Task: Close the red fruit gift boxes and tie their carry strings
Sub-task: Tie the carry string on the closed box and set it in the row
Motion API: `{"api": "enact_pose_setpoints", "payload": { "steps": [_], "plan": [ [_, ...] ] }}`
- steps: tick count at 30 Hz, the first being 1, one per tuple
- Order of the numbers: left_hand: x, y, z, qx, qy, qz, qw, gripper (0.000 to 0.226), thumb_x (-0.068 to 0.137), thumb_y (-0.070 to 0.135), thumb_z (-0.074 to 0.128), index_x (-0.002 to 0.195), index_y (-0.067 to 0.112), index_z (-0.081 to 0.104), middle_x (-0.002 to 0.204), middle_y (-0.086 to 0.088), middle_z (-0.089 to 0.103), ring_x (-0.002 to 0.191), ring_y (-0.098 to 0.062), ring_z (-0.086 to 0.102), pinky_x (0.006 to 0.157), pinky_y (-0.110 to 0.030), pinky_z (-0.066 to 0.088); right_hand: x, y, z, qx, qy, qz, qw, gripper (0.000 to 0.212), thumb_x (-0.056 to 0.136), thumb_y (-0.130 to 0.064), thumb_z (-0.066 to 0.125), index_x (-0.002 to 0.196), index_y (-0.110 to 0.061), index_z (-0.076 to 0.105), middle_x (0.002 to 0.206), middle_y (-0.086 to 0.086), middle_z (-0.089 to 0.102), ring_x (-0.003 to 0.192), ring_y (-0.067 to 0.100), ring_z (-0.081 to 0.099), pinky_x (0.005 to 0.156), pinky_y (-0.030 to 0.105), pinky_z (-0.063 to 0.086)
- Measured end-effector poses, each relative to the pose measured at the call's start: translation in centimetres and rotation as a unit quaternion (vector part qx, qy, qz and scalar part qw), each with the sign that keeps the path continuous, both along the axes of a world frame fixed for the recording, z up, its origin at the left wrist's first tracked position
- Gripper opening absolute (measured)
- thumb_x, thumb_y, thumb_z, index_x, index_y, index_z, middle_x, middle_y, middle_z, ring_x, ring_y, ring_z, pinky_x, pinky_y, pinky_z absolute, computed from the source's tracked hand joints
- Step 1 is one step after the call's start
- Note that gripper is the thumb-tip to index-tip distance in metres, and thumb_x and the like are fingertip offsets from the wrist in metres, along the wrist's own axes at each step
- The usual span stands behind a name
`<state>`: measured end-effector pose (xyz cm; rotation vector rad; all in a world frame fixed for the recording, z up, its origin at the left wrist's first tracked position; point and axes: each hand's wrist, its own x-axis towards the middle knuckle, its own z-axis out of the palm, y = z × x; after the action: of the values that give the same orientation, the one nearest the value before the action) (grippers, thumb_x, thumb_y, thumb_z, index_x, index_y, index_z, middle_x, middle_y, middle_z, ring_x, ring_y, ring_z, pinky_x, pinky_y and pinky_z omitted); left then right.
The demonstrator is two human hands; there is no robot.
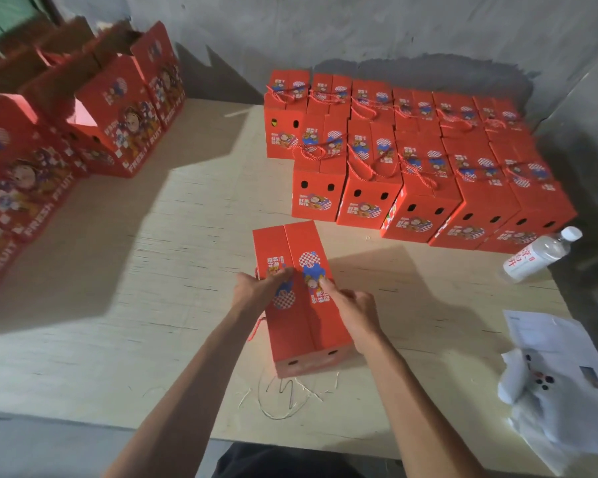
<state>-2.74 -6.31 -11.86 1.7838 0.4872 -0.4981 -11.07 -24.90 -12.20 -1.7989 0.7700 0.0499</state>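
Red box (299, 298) sits centre-near on the surface (152, 270), top flaps folded down and meeting along the middle seam. We press on them with both hands: left hand (259, 288) on the left flap, fingers flat-ish across the print, right hand (351, 310) on the right flap with fingers reaching toward the seam. Neither hand grips anything as far as we can tell. String (258, 327) hangs loose down the box's left side, not tied yet; right-side string not visible. Far right, a block of done boxes (411, 160), closed, red strings looped over the tops. Far left, a row of open boxes (94, 108), flaps up, waiting. So we judge: a good share done, current box closed or nearly so, tying next, then the left row. Bottle (541, 255) lies right, papers (553, 343) and white bag (546, 405) near right.
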Motion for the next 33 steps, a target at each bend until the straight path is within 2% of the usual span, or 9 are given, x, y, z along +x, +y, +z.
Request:
{"api": "enact_pose_setpoints", "payload": {
  "steps": [3,7,10,18,22,25,27,30,33],
  "plan": [
    [-0.4,0.3,-0.1,0.048,0.006,-0.034,0.998,0.068,0.066,0.069,0.084,0.094,0.008,0.072,0.089,-0.007,0.076,0.077,-0.021,0.074,0.07,-0.037,0.062,0.1,0.7,-0.1,0.06,-0.058,-0.069,0.994,0.03,0.079,-0.046,0.085,0.071,-0.019,0.075,0.067,-0.008,0.071,0.057,0.004,0.058,0.048,0.014,0.042],
    [-0.1,1.0,0.5,0.126,-0.041,-0.074,0.988,0.062,0.071,0.076,0.076,0.072,0.014,0.072,0.075,-0.004,0.075,0.071,-0.022,0.073,0.066,-0.038,0.059,1.4,0.8,1.0,0.035,-0.027,-0.065,0.997,0.024,0.083,-0.031,0.083,0.078,-0.014,0.067,0.068,-0.004,0.065,0.061,0.011,0.056,0.051,0.023,0.041],
    [0.2,1.5,1.9,0.116,-0.086,-0.09,0.985,0.05,0.079,0.058,0.08,0.061,0.015,0.064,0.066,-0.004,0.069,0.061,-0.023,0.062,0.056,-0.034,0.042,2.2,1.9,2.8,-0.049,-0.062,-0.039,0.996,0.026,0.082,-0.02,0.079,0.066,-0.016,0.06,0.057,-0.008,0.059,0.045,0.0,0.051,0.039,0.013,0.034],
    [0.4,0.5,12.1,0.035,-0.288,-0.085,0.953,0.051,0.096,0.044,0.062,0.068,0.002,0.065,0.062,-0.011,0.066,0.056,-0.018,0.061,0.058,-0.033,0.049,3.8,7.9,9.8,0.045,-0.226,0.154,0.961,0.02,0.101,-0.03,0.061,0.083,-0.032,0.069,0.081,-0.01,0.073,0.076,0.007,0.068,0.069,0.024,0.054],
    [-0.8,1.3,13.2,0.078,-0.33,-0.133,0.931,0.037,0.103,0.031,0.056,0.075,0.015,0.075,0.076,-0.002,0.073,0.068,-0.017,0.068,0.067,-0.037,0.056,4.3,8.5,10.5,0.074,-0.178,0.228,0.954,0.046,0.101,-0.02,0.052,0.057,-0.03,0.066,0.056,-0.009,0.062,0.053,0.006,0.057,0.056,0.024,0.045],
    [-0.5,2.0,12.5,0.036,-0.316,-0.13,0.939,0.032,0.103,0.026,0.056,0.083,0.012,0.077,0.081,-0.007,0.074,0.077,-0.017,0.069,0.075,-0.044,0.057,5.0,9.0,10.8,0.107,-0.152,0.211,0.96,0.041,0.104,-0.019,0.051,0.064,-0.014,0.061,0.051,-0.003,0.057,0.049,0.013,0.055,0.058,0.029,0.046],
    [-0.1,2.1,12.2,-0.019,-0.306,-0.102,0.946,0.037,0.106,0.028,0.051,0.089,0.009,0.077,0.083,-0.01,0.075,0.08,-0.017,0.07,0.075,-0.045,0.058,6.2,9.6,11.1,0.045,-0.16,0.196,0.966,0.043,0.106,-0.029,0.05,0.065,-0.021,0.057,0.044,-0.011,0.05,0.044,0.007,0.048,0.051,0.025,0.04],
    [0.4,2.5,11.6,0.003,-0.349,-0.06,0.935,0.042,0.109,0.036,0.045,0.078,0.023,0.07,0.07,0.008,0.068,0.07,-0.004,0.062,0.063,-0.029,0.047,8.0,10.6,11.9,0.02,-0.199,0.171,0.965,0.043,0.106,-0.034,0.052,0.065,-0.02,0.058,0.043,-0.011,0.05,0.041,0.004,0.041,0.043,0.018,0.031],
    [1.2,2.8,11.7,0.044,-0.383,-0.012,0.923,0.049,0.108,0.043,0.044,0.069,0.019,0.063,0.058,-0.002,0.06,0.054,-0.006,0.048,0.051,-0.03,0.038,9.6,11.6,12.6,0.018,-0.202,0.154,0.967,0.041,0.101,-0.032,0.059,0.062,-0.019,0.055,0.045,-0.01,0.052,0.045,0.009,0.043,0.047,0.025,0.033]
  ]
}}
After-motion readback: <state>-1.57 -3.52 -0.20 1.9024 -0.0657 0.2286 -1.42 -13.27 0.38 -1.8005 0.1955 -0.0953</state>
